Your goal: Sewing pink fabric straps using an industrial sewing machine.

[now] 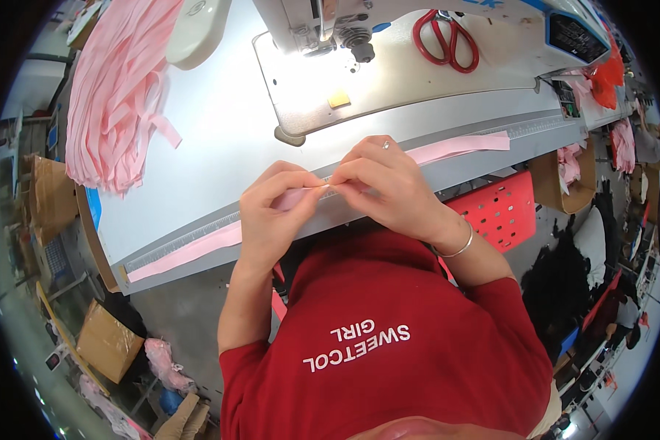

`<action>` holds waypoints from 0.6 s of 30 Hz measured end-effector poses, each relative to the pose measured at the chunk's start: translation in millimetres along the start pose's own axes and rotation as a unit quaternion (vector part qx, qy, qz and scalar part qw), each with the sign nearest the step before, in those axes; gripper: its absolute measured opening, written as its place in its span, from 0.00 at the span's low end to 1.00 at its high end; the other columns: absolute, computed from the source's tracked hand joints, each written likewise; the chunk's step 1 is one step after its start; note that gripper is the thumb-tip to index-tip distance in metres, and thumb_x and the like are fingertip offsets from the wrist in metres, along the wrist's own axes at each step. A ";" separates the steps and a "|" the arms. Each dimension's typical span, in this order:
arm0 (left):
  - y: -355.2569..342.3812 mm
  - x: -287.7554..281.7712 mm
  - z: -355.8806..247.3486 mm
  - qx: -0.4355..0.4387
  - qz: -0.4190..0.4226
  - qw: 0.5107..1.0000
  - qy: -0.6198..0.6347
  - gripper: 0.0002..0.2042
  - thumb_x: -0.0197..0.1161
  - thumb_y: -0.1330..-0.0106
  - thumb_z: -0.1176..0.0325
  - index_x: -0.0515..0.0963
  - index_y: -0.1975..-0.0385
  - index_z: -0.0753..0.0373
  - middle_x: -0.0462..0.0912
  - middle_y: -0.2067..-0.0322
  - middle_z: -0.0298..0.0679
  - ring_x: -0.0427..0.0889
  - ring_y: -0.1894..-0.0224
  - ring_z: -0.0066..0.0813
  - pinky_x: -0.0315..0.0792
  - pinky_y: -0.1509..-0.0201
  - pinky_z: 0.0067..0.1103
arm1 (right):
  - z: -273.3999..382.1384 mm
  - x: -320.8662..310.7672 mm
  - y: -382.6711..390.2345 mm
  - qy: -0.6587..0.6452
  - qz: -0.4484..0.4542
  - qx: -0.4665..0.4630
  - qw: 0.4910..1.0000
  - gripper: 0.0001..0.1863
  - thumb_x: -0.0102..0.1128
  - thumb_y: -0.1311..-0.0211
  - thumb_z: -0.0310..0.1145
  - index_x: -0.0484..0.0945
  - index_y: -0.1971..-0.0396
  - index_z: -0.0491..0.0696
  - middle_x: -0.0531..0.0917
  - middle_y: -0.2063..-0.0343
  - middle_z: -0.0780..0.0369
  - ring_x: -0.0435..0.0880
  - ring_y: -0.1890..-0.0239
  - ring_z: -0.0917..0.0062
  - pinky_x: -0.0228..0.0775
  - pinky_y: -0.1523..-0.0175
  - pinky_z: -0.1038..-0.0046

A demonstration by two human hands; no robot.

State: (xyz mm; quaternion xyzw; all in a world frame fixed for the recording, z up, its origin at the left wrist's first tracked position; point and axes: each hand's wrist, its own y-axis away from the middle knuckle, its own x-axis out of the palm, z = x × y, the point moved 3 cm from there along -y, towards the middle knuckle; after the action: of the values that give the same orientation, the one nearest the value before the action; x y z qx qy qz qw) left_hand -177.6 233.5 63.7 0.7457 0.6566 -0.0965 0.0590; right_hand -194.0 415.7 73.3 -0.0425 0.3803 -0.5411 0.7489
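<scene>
A long pink fabric strip lies along the table's front edge, over a ruler scale. Near its middle, my left hand pinches the strip between thumb and fingers. Close beside it, my right hand also pinches the strip, and the fingertips of both hands almost meet. The strip runs out past the right hand toward the right end of the table. Whatever lies right between the fingertips is too small to make out.
A sewing machine stands beyond my hands, with red-handled scissors on its bed. Bundled pink strips hang over the table's left side, near a pale oval object. A red perforated seat and an open cardboard box are at the right.
</scene>
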 end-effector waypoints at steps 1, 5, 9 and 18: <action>0.0 0.4 0.2 0.000 0.000 1.000 0.000 0.04 0.68 0.45 0.80 0.82 0.70 0.67 0.82 0.69 0.37 0.79 0.66 0.22 0.71 0.62 0.17 | 0.8 -0.3 -0.5 0.000 0.001 0.000 1.000 0.07 0.67 0.50 0.25 0.78 0.72 0.48 0.79 0.72 0.64 0.79 0.65 0.68 0.68 0.54 0.69; 0.1 0.8 0.9 -0.007 -0.010 1.000 0.010 0.04 0.68 0.46 0.80 0.81 0.72 0.67 0.81 0.70 0.36 0.79 0.67 0.22 0.71 0.63 0.17 | 1.9 0.0 -0.9 0.000 0.000 -0.004 1.000 0.07 0.67 0.50 0.25 0.78 0.72 0.48 0.79 0.72 0.64 0.79 0.64 0.68 0.68 0.53 0.68; -0.6 -0.9 -0.1 -0.013 -0.006 1.000 0.006 0.05 0.67 0.47 0.81 0.81 0.72 0.67 0.81 0.70 0.36 0.79 0.67 0.21 0.71 0.62 0.17 | 2.6 0.9 -1.8 -0.004 -0.004 -0.009 1.000 0.07 0.67 0.50 0.25 0.78 0.72 0.48 0.79 0.71 0.64 0.79 0.65 0.68 0.69 0.53 0.69; -41.1 -57.1 5.1 -0.056 0.096 0.990 -0.091 0.02 0.64 0.45 0.78 0.82 0.73 0.67 0.81 0.72 0.32 0.75 0.70 0.16 0.68 0.65 0.14 | 0.3 27.9 -9.8 -0.132 0.026 0.044 0.990 0.08 0.63 0.42 0.23 0.79 0.62 0.45 0.80 0.72 0.59 0.81 0.73 0.67 0.72 0.69 0.71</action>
State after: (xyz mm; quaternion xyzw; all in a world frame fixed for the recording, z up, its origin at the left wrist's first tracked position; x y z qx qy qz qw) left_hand -225.4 182.5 73.0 0.7890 0.5782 -0.1208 0.1688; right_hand -197.9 388.0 63.6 -0.0707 0.2552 -0.5268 0.8077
